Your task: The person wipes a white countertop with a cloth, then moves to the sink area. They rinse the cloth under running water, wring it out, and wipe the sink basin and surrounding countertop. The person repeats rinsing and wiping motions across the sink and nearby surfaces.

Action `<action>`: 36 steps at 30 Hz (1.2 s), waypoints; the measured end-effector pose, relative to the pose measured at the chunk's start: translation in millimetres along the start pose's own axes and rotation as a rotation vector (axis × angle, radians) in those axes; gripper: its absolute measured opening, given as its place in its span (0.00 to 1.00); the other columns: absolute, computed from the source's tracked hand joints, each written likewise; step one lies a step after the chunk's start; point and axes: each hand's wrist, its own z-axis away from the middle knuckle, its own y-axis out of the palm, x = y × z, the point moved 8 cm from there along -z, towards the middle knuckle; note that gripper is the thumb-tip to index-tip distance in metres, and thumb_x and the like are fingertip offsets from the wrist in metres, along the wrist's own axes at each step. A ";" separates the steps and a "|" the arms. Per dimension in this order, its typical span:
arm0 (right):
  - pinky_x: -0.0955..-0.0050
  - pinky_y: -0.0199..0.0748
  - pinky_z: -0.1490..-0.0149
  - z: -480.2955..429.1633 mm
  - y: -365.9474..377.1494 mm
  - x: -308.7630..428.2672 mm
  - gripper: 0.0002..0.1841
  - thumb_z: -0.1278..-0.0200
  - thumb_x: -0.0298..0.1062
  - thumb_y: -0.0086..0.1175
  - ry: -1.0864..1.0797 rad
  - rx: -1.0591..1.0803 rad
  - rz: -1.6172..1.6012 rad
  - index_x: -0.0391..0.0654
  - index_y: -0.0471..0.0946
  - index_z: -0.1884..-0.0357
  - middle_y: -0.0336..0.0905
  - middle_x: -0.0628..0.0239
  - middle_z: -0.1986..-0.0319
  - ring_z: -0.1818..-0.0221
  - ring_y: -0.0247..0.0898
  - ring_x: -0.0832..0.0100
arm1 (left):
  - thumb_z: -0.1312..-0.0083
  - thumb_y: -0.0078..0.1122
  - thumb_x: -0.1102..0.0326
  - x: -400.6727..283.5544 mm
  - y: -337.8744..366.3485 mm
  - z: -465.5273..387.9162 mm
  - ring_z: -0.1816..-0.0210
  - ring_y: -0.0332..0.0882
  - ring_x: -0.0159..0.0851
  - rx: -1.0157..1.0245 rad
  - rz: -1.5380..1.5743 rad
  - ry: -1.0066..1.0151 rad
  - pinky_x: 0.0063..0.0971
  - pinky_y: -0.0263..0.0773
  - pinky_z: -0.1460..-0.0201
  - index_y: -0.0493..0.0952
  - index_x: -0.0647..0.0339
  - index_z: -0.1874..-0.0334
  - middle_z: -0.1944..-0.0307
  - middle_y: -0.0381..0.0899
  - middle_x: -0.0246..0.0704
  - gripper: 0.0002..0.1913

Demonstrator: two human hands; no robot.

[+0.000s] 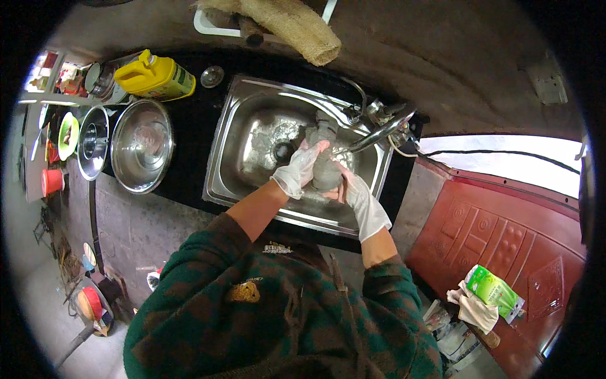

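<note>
Both my hands wear thin translucent white gloves and are over a stainless steel sink (255,123). My left hand (303,166) is closed around the left side of a wet grey cloth or cloth-wrapped item (325,170); its exact kind is unclear. My right hand (349,189) touches the lower right side of the same item with bent fingers. Just above the item is the spout of a chrome faucet (378,135). The sink's drain (284,151) shows to the left of my left hand.
Left of the sink stand a large steel bowl (142,147), a smaller steel basin (93,142) and a yellow jug (156,78). A round metal strainer (212,76) lies behind the sink's left corner. A loofah (298,28) hangs above. A red door panel (492,227) is at right.
</note>
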 end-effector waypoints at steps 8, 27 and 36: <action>0.66 0.79 0.40 -2.2 27.7 101.3 0.26 0.41 0.21 0.63 -0.724 0.165 -0.137 0.35 0.75 0.37 0.81 0.55 0.44 0.45 0.81 0.62 | 0.24 0.62 0.63 17.5 -59.7 0.6 0.37 0.77 0.54 -0.238 0.054 -0.138 0.58 0.78 0.36 0.50 0.57 0.24 0.36 0.71 0.49 0.35; 0.61 0.77 0.52 33.5 73.1 91.0 0.21 0.26 0.52 0.60 -0.421 -0.621 0.766 0.41 0.85 0.54 0.89 0.59 0.62 0.62 0.82 0.67 | 0.27 0.56 0.58 56.3 -33.2 -28.9 0.52 0.81 0.40 -0.172 -0.369 -0.003 0.36 0.75 0.48 0.80 0.55 0.54 0.55 0.84 0.32 0.10; 0.59 0.77 0.58 66.5 114.8 65.0 0.19 0.27 0.46 0.59 -0.979 -0.331 1.132 0.41 0.81 0.72 0.80 0.52 0.75 0.67 0.81 0.58 | 0.34 0.62 0.52 15.6 33.2 24.8 0.55 0.81 0.43 0.538 -1.314 0.621 0.37 0.75 0.51 0.81 0.54 0.60 0.59 0.84 0.37 0.13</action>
